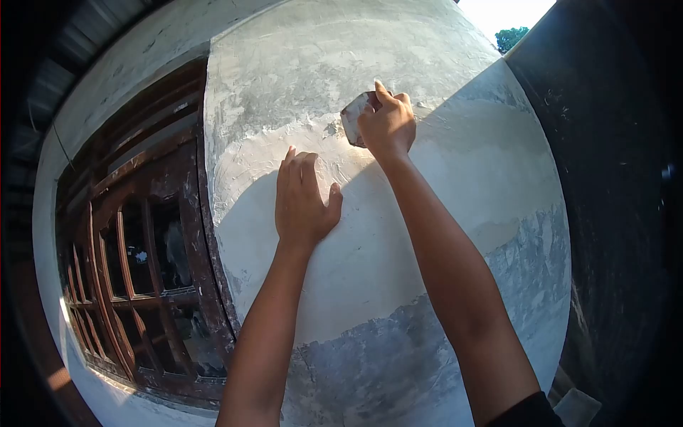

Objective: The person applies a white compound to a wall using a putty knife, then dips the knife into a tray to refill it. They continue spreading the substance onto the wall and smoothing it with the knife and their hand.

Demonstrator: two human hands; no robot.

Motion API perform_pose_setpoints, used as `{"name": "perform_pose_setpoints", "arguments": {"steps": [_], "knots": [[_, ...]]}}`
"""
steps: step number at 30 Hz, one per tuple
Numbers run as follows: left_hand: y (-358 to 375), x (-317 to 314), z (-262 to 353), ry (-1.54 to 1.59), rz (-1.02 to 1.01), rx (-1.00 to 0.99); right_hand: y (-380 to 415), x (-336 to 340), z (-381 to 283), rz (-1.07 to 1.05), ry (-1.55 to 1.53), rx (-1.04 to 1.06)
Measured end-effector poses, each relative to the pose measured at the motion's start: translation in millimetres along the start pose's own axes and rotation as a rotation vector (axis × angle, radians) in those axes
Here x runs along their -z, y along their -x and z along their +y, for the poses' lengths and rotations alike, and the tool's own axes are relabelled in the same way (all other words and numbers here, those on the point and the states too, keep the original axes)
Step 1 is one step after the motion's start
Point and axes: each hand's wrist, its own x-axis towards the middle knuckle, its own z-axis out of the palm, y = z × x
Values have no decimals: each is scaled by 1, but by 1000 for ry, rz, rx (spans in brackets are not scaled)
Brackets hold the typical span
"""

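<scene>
My right hand (391, 127) grips a flat, whitish scraper (353, 117) with dark worn edges. Its blade lies against the plastered wall (363, 263), at the upper border of a smooth, pale band of filler. The handle is hidden in my fist. Lower and to the left, my left hand (304, 199) rests on or just in front of the same pale band, fingers stretched upward and thumb apart, holding nothing. Rougher grey plaster shows above the band, and bare bluish-grey wall below it.
On the left, a dark brown wooden window (142, 263) with glass panes is set into the wall. A dark surface (605, 178) runs along the right side. Sunlight falls on the upper wall, with shadow lower down. A pale block-like object (576, 409) sits at the bottom right.
</scene>
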Motion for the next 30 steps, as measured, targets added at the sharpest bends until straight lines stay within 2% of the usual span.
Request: {"name": "perform_pose_setpoints", "arguments": {"steps": [3, 5, 7, 9, 10, 12, 19, 21, 25, 30], "knots": [[2, 3, 3, -5, -24, 7, -1, -8, -6, -47, 83, 41], [3, 3, 3, 34, -15, 39, -11, 5, -6, -119, 311, -67], [2, 7, 1, 63, -26, 52, -15, 7, 4, 78, 246, -32], [3, 8, -1, 98, -29, 73, -14, 12, 10, 180, 222, 75], [3, 7, -3, 121, -17, 64, -12, 16, 10, 180, 229, 81], [2, 5, -7, 158, -4, 52, -7, 29, 12, 108, 33, -42], [-1, 5, -5, 169, 21, 84, -2, 93, 39, 11, 111, 12], [-3, 3, -3, 146, 26, 75, -2, 112, 53, -40, 43, 52], [1, -3, 30, 77, 6, 1, 2, 148, 72, -100, 20, 59], [1, -29, 113, 287, 7, -14, 12, 183, 99, -152, 37, 36]]}}
